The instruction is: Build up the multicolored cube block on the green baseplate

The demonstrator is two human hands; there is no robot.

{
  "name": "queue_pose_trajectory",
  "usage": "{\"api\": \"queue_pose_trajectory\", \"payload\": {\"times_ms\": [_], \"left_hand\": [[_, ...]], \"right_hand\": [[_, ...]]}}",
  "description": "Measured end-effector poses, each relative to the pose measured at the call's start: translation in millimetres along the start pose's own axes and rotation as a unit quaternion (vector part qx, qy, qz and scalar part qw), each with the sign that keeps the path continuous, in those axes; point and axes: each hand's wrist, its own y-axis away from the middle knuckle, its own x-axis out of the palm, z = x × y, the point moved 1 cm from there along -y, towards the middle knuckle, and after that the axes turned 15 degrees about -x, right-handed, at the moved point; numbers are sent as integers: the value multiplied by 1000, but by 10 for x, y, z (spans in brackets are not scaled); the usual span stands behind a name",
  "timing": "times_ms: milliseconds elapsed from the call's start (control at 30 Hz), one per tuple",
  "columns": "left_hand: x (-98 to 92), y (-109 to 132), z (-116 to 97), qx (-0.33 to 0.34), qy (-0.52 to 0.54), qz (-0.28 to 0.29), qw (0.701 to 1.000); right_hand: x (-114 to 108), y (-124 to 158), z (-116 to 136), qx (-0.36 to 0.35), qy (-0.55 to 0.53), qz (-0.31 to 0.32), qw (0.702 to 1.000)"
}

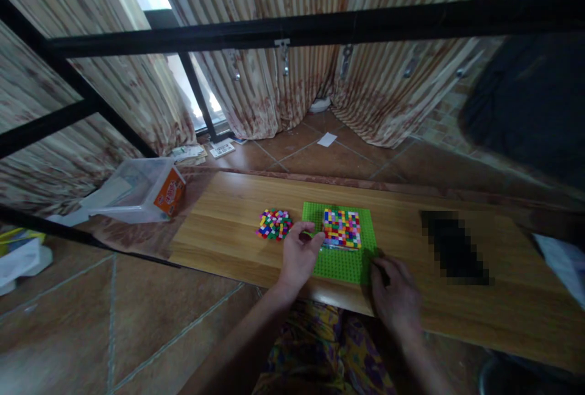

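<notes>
A green baseplate (pixel 338 264) lies on the wooden table (pixel 228 230) in front of me. A block of many-coloured small bricks (pixel 342 228) is built on its far half. To its left lies a loose pile of coloured bricks (pixel 274 224). My left hand (pixel 299 256) rests at the plate's left edge, its fingers pinched on a small piece I cannot make out, close to the built block. My right hand (pixel 393 294) lies at the plate's near right corner, fingers curled against the plate's edge.
A clear plastic box (pixel 137 191) with an orange label stands off the table's left end. A dark pixelated object (pixel 452 252) lies on the table at the right. Black metal bars (pixel 292 29) cross above. Tiled floor and curtains lie beyond.
</notes>
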Motion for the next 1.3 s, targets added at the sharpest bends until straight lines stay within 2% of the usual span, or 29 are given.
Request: {"api": "queue_pose_trajectory", "payload": {"times_ms": [100,200,267,333,467,767,867,1067,1300], "left_hand": [[-467,0,21,57,-101,-63,991],[-955,-87,20,74,-223,-144,961],[-1174,-152,21,67,-289,-171,939],[-1266,-198,30,75,-348,-159,921],[-1239,-235,60,100,-411,-139,895],[-1260,-169,74,102,-454,-130,875],[-1245,-152,83,100,-433,-134,886],[-1246,-153,65,91,-324,-103,936],[-1103,-91,64,96,-274,-70,954]], "right_hand": [[3,8,-16,-2,-4,0,1000],[2,10,-31,-1,1,-4,1000],[-3,7,-35,-4,8,-4,1000],[-9,-1,-32,-6,18,0,1000],[-22,-17,-14,-6,29,0,1000],[-27,-12,-8,-19,27,-4,999],[-23,-9,-8,-14,17,-3,1000],[-19,-18,20,-6,13,-5,1000],[-26,-25,24,-13,9,-11,1000]]}}
